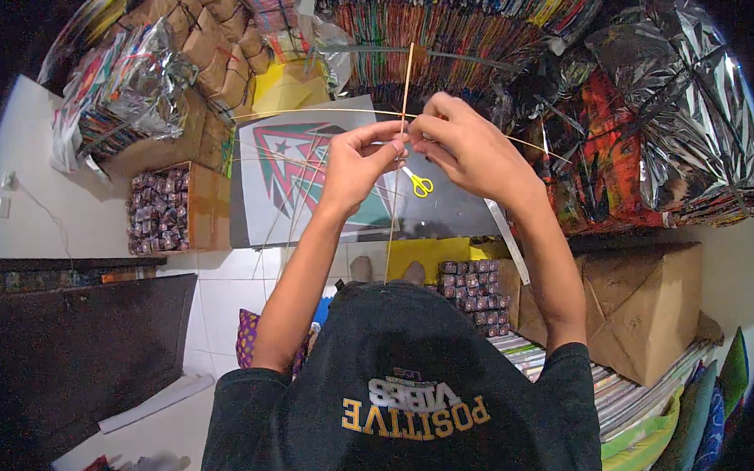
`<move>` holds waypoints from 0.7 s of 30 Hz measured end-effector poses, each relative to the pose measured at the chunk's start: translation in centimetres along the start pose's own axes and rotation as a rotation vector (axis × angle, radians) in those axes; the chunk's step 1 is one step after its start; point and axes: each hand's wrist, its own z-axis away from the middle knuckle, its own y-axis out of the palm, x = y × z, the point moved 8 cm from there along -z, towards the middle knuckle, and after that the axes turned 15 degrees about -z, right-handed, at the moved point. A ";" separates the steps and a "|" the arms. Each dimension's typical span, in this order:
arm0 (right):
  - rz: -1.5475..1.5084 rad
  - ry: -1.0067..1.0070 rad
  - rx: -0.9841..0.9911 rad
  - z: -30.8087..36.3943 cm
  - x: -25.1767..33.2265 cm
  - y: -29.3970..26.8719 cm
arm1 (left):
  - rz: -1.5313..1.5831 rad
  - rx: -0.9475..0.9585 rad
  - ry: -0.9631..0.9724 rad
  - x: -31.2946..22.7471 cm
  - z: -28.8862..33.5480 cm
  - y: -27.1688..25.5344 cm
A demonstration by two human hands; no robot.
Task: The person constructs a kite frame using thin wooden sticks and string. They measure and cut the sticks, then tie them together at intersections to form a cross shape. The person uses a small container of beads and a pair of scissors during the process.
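Observation:
A slim wooden stick [408,78] stands lengthwise in front of me, and a thinner, bowed stick [321,112] crosses it near the upper part. My left hand [353,169] is closed on the lengthwise stick just below the crossing, thumb and fingers pinched. My right hand [478,151] is closed beside it, fingertips bunched against the stick; whatever they pinch is too small to make out. Beneath the hands lie scissors [421,183] with yellow handles on a dark work surface [468,210]. To their left is a sheet [261,177] with a red, green and white pattern and several thin sticks over it.
A metal ruler [508,242] juts over the surface's near edge by my right forearm. Dense stacks of colourful sheets [427,27] line the back. At left stands a box of small packets [161,211]; at right, shiny black wrapping [686,87] and a large brown carton [641,308].

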 end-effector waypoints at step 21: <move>-0.321 0.088 0.079 -0.4 -0.7 1.0 | 0.014 -0.056 0.019 -0.3 0.1 -0.8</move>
